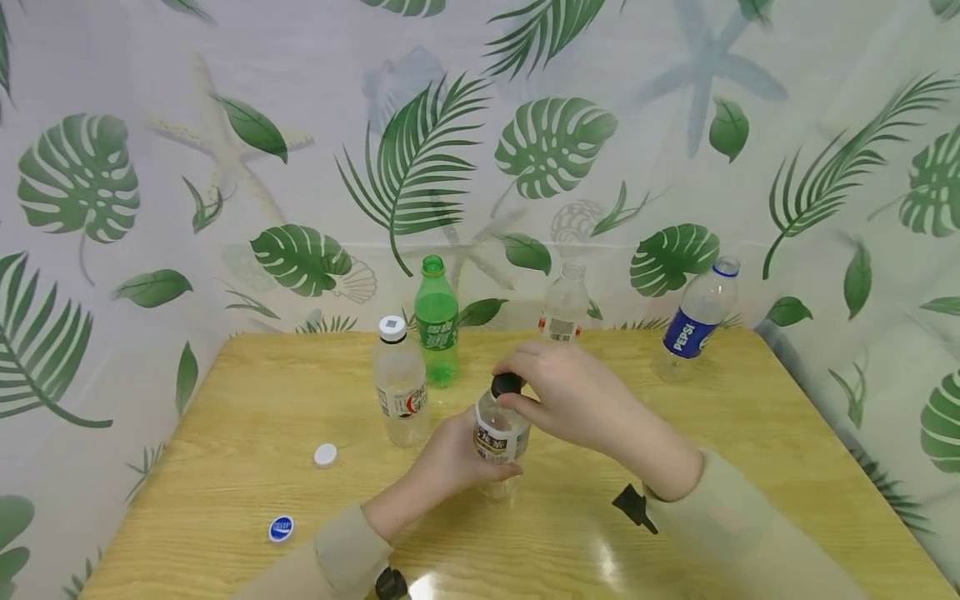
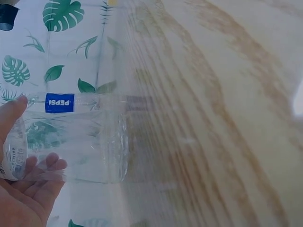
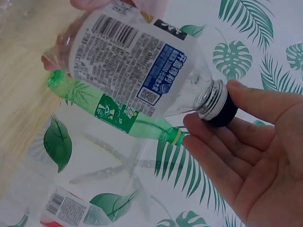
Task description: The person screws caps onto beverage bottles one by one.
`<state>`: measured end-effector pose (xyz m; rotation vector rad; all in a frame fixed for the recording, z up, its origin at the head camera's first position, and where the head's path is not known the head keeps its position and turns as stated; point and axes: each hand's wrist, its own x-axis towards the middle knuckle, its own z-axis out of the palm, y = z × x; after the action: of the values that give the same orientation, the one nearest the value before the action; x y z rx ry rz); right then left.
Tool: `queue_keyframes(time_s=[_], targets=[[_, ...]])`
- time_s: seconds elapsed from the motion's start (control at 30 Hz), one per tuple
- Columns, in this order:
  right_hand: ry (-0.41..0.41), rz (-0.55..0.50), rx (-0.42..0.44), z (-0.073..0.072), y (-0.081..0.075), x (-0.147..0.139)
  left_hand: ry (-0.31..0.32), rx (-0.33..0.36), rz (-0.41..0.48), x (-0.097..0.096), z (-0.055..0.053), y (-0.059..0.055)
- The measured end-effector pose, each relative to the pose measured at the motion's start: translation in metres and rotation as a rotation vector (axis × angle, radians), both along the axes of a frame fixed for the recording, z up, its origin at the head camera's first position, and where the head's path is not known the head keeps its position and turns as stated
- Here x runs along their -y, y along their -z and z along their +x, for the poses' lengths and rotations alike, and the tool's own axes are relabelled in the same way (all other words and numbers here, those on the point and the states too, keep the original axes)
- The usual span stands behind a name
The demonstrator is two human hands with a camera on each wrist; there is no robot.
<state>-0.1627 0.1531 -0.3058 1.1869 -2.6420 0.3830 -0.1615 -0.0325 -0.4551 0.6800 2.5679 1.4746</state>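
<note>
A clear plastic bottle (image 1: 501, 437) with a white and dark label is held upright at the middle of the table. My left hand (image 1: 457, 454) grips its body, fingers and thumb wrapped around the label area. At the top, my right hand (image 1: 573, 392) pinches the black cap (image 1: 506, 384) between thumb and fingers. In the right wrist view the cap (image 3: 223, 111) sits at the bottle's neck, with the right hand's fingertips (image 3: 199, 124) on it. The left wrist view shows the transparent lower part of the bottle (image 2: 90, 146) beside the left hand (image 2: 28, 189).
Behind stand a white-capped clear bottle (image 1: 401, 375), an uncapped green bottle (image 1: 437, 321), an uncapped clear bottle (image 1: 564, 304) and an uncapped Pepsi bottle (image 1: 690, 329). A white cap (image 1: 325, 455) and a blue cap (image 1: 281, 528) lie at left on the wooden table (image 1: 210, 467).
</note>
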Motion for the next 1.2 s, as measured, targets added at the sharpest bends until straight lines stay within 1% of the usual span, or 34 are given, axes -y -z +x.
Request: queue_keyframes(time_s=[0.07,0.17,0.23,0.3,0.4,0.5,0.57,0.63,0.67,0.73,0.77,0.83,0.9,1.0,1.07,1.2], targets=[[0.051,0.001,-0.017,0.003,0.000,0.004,0.003,-0.008,0.004,0.000,0.000,-0.001],[0.163,-0.017,-0.046,0.009,0.003,0.010,0.004,-0.006,0.001,0.000,0.000,-0.002],[0.232,-0.044,-0.089,0.014,0.008,0.013,0.001,-0.004,-0.001,0.000,0.000,-0.002],[0.279,-0.069,-0.150,0.017,0.012,0.016,-0.004,0.001,-0.002,0.000,0.000,-0.002],[0.311,-0.076,-0.276,0.020,0.018,0.018,-0.006,0.013,0.002,-0.001,0.001,-0.003],[0.330,-0.053,-0.388,0.019,0.024,0.020,-0.009,0.027,0.011,-0.001,0.001,-0.002],[0.335,-0.040,-0.436,0.019,0.026,0.021,-0.009,0.029,0.016,-0.001,0.001,-0.001],[0.334,-0.039,-0.437,0.018,0.026,0.022,-0.007,0.023,0.019,-0.001,0.001,0.000],[0.330,-0.049,-0.414,0.018,0.025,0.021,-0.003,0.014,0.016,-0.001,0.001,0.000],[0.319,-0.081,-0.321,0.017,0.023,0.019,0.003,0.008,0.017,0.000,0.001,0.000],[0.307,-0.105,-0.262,0.015,0.022,0.017,0.004,0.002,0.015,0.001,0.001,0.000],[0.283,-0.167,-0.117,0.013,0.021,0.013,0.007,0.000,0.017,0.002,0.001,0.000],[0.261,-0.232,0.028,0.010,0.023,0.008,0.008,0.019,0.027,0.002,0.002,0.000],[0.243,-0.286,0.174,0.009,0.030,0.000,0.013,0.042,0.043,0.002,0.002,0.000],[0.241,-0.297,0.238,0.008,0.036,-0.004,0.012,0.050,0.052,0.002,0.002,-0.001],[0.231,-0.295,0.307,0.009,0.050,-0.010,0.005,0.042,0.049,0.002,0.002,-0.002]])
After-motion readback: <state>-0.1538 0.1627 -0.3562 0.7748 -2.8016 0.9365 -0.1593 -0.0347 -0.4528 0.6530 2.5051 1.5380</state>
